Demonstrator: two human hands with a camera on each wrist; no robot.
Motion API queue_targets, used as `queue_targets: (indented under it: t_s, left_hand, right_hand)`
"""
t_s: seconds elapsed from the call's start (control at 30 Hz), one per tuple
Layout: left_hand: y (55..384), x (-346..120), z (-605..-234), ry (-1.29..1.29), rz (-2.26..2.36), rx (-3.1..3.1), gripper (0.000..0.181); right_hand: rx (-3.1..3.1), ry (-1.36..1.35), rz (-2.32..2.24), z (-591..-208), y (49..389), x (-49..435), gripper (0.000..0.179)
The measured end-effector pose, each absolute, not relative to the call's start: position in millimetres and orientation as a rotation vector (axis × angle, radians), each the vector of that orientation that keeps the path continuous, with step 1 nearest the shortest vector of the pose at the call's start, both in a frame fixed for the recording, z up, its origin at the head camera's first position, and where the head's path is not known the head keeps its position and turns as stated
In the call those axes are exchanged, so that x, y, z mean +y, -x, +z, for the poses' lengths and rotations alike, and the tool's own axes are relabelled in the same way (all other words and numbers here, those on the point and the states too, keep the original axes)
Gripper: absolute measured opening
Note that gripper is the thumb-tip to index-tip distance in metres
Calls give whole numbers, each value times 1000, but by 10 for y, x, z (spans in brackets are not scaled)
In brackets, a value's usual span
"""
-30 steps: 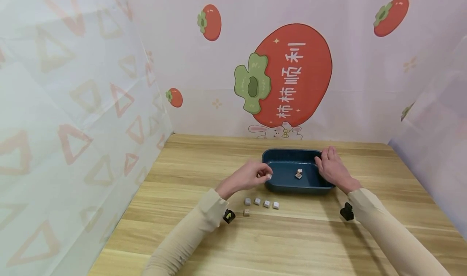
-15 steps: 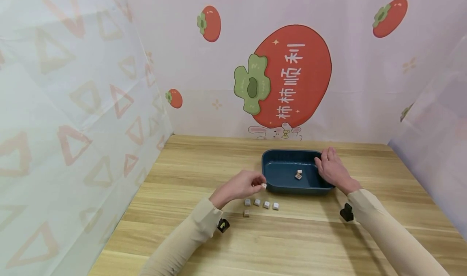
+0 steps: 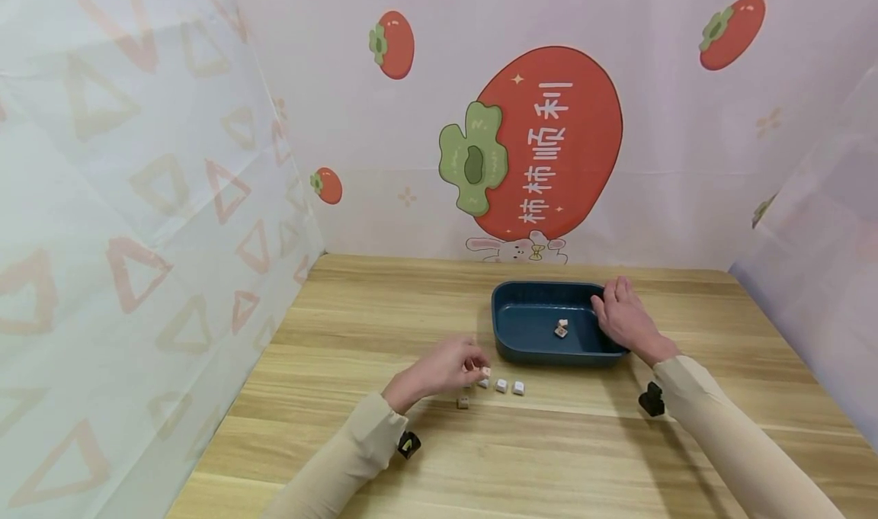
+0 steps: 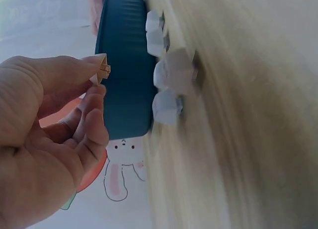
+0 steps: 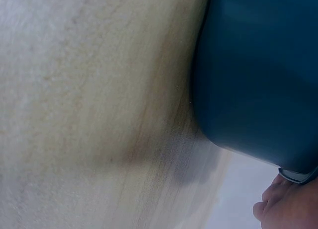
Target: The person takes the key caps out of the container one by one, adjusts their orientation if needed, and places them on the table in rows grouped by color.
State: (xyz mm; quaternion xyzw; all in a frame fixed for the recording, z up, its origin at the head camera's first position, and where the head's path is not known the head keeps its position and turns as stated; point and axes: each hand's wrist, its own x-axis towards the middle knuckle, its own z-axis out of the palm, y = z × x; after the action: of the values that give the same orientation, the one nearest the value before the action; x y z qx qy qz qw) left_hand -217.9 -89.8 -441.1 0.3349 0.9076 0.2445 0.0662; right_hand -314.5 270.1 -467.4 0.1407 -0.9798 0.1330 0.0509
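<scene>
Thumb and fingertips of my left hand point(image 3: 446, 365) pinch a small pale keycap point(image 3: 485, 372), just above a row of white keycaps. Its hollow underside point(image 4: 103, 71) faces the camera in the left wrist view. Two white keycaps, one point(image 3: 501, 386) beside another point(image 3: 519, 388), show fully; those to their left are partly hidden by my fingers. A beige keycap point(image 3: 463, 402) lies nearer me. My right hand point(image 3: 627, 321) grips the right rim of a dark blue tray point(image 3: 504, 344), fingers over the outside. Inside lie a few small keycaps point(image 3: 561, 331), close together.
The wooden table point(image 3: 549, 458) spreads around the tray and the keycaps. A white printed cloth point(image 3: 384, 229) stands behind it, with more cloth at both sides. A black wrist camera point(image 3: 408, 444) hangs below my left sleeve, and another point(image 3: 652, 399) below the right.
My left hand has moved from the tray's left rim toward me and to the left, carrying the keycap down to the row. The right hand and the tray have stayed still.
</scene>
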Motion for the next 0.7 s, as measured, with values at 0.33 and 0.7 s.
queue_targets:
  t_s: [0.33, 0.7]
  left_hand:
    - [2079, -874, -4533, -1067, 699, 2714, 8]
    - [2005, -798, -4642, -1065, 414, 2820, 8]
  right_hand:
    - [-2970, -435, 384, -4687, 3161, 2711, 61]
    - [-2948, -431, 373, -4688, 3171, 2705, 60]
